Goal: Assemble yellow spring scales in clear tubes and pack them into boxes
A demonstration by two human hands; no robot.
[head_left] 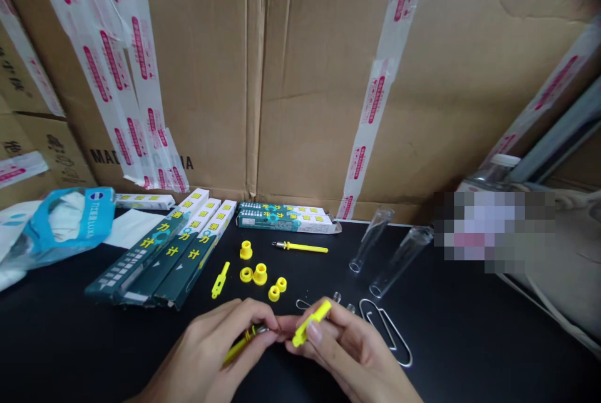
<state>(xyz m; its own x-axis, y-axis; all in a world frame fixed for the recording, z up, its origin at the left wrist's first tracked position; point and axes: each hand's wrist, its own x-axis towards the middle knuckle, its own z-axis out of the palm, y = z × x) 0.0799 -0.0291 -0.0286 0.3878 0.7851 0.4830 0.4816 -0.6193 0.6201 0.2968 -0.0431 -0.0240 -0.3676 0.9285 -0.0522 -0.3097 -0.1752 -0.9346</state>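
Note:
My left hand (206, 346) is closed around a yellow rod (237, 350) with a dark, metallic-looking end between thumb and forefinger. Close beside it, my right hand (352, 346) pinches a small flat yellow plastic piece (320, 312) with a narrow stem. The fingertips of both hands meet or nearly meet. On the black table beyond lie a similar yellow piece (220, 280), a yellow rod (307, 248) with a silvery end, and several yellow flanged collars (260, 275) and rings (273, 293). Large bent wire hooks (399, 343) lie right of my right hand, which partly hides small clear parts.
Two clear tubes (399, 263) lie at the right on the black table (451, 328). Slim printed boxes (164, 246) lie at the left, with more boxes (286, 218) at the back. A blue tissue pack (94, 215) sits far left. Taped cardboard (305, 77) walls the rear.

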